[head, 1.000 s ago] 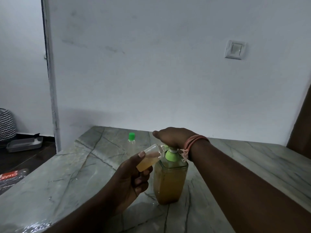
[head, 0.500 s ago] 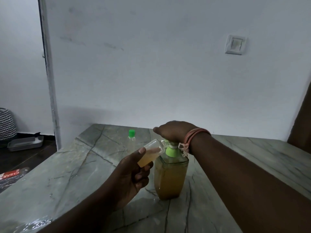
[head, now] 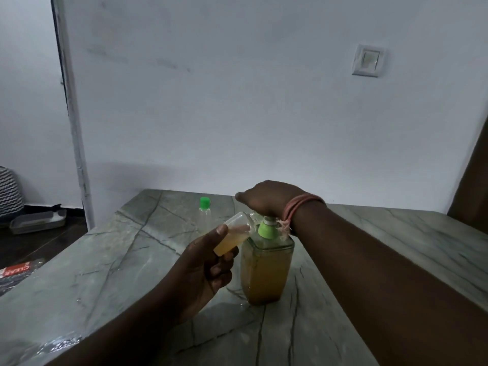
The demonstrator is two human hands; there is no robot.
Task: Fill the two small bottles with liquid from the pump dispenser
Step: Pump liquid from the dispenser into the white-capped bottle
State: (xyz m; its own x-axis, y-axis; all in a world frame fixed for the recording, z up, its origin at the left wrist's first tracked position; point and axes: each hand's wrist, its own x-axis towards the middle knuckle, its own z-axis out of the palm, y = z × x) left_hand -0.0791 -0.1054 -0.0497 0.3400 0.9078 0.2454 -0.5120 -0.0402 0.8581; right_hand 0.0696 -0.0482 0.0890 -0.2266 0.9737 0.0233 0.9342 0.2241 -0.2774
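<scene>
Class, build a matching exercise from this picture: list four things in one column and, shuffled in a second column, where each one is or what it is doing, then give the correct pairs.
Things
1. left hand
2. right hand
3. green-capped bottle
4. wall switch

States
A. stands alone at the back of the marble table
B. presses on the pump dispenser
C. fixed on the white wall
D. holds a tilted small bottle at the spout

Pairs: 1-D, 2-B, 3-A, 4-C
</scene>
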